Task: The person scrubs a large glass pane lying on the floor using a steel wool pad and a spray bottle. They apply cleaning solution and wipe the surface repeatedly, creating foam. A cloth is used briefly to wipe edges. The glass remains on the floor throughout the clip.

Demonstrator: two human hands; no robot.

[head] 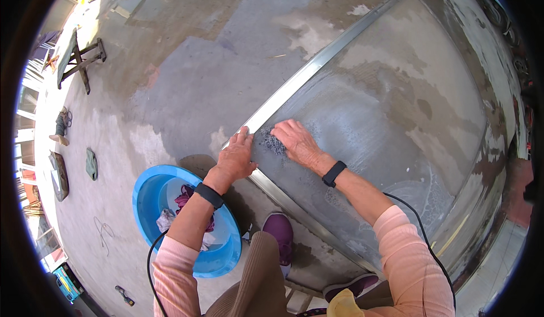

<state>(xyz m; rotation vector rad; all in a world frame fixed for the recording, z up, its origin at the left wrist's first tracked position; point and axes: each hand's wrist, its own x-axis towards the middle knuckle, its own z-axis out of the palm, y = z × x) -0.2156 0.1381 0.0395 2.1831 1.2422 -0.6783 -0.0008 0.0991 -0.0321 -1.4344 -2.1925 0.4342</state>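
Note:
A large framed pane (361,113), wet and soapy, lies before me with its metal frame (310,68) around it. My left hand (239,157) rests on the near left corner of the frame, its fingers over the metal. My right hand (297,142) presses a grey scouring pad (273,142) onto the pane close beside that corner. Whitish suds and wipe streaks spread over the surface right of the hand. Below my left forearm is a blue plastic basin (144,198) with water, a dark red cloth (184,196) and a pale cloth (165,220).
A wooden folding stool (80,62) stands at the upper left of the concrete floor. Along the left lie a green cloth (91,164), a thin wire (103,232) and a small dark tool (124,295). My purple shoe (279,234) is between basin and frame.

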